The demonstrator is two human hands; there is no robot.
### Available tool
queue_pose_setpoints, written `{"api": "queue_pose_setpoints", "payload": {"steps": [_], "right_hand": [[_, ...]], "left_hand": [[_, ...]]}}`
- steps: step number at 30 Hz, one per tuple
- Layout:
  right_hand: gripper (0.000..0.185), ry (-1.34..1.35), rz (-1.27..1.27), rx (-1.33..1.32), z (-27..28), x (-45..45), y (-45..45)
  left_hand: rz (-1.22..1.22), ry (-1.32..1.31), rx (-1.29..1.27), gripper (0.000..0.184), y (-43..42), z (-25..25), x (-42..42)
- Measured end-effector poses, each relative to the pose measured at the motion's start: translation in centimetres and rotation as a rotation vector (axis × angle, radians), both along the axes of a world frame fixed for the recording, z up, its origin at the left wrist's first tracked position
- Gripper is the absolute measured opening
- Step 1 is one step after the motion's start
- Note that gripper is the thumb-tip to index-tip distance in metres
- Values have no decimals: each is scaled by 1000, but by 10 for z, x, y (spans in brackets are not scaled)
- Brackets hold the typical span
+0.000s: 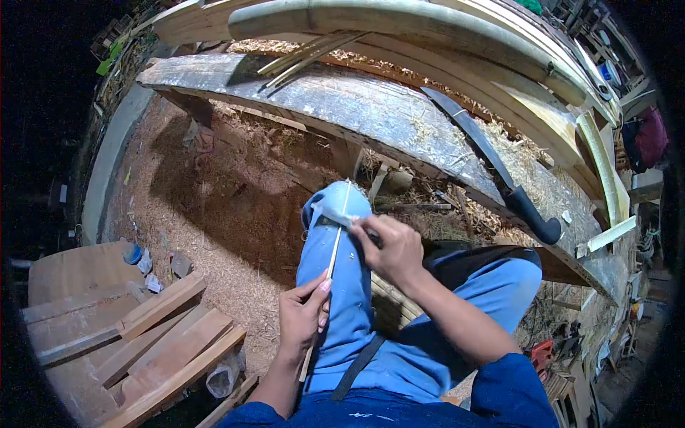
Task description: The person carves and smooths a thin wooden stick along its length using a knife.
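Note:
A thin, pale bamboo stick (335, 251) lies lengthwise over my blue-trousered left thigh and knee. My left hand (304, 314) is closed around its lower part, thumb and fingers pinching it. Near the knee, my right hand (389, 250) is closed, its fingertips gripping a pale, folded piece (334, 212) that lies across the stick. Whether that piece is cloth or sandpaper I cannot tell. The stick's upper tip extends past it, over the knee.
Ahead stands a long wooden bench (314, 89) bearing a black-handled machete (492, 157) and several thin bamboo strips (310, 57). Behind it lies a thick bamboo pole (399, 21). Cut wood pieces (171, 335) are stacked at lower left. Shavings cover the floor (193, 235).

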State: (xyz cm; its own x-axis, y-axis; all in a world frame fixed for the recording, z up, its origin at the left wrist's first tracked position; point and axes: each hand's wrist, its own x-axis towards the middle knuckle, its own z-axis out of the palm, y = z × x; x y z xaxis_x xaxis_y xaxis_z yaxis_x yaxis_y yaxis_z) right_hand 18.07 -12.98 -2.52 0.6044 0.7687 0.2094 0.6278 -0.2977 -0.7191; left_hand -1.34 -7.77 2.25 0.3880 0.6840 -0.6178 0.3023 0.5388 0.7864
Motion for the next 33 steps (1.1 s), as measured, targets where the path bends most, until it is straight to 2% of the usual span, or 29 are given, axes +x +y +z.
{"api": "queue_pose_setpoints", "payload": {"steps": [4, 17, 24, 26, 27, 31, 33], "right_hand": [[13, -25, 35, 6, 2, -6, -9], [20, -90, -68, -6, -10, 15, 21], [22, 49, -134, -29, -22, 27, 19], [21, 48, -95, 102, -17, 14, 11], [17, 87, -78, 33, -4, 8, 5], [13, -44, 117, 41, 5, -14, -15], [15, -92, 125, 54, 1, -18, -17]], "left_hand": [[-14, -3, 7, 26, -2, -2, -1], [-10, 13, 28, 25, -13, 6, -9], [-6, 33, 2, 29, -20, 1, -17], [1, 10, -11, 29, -18, -2, -17], [2, 9, -14, 29, -18, -2, -16], [37, -20, -43, 27, -16, -1, -15], [36, -22, -36, 27, -16, -1, -16]]}}
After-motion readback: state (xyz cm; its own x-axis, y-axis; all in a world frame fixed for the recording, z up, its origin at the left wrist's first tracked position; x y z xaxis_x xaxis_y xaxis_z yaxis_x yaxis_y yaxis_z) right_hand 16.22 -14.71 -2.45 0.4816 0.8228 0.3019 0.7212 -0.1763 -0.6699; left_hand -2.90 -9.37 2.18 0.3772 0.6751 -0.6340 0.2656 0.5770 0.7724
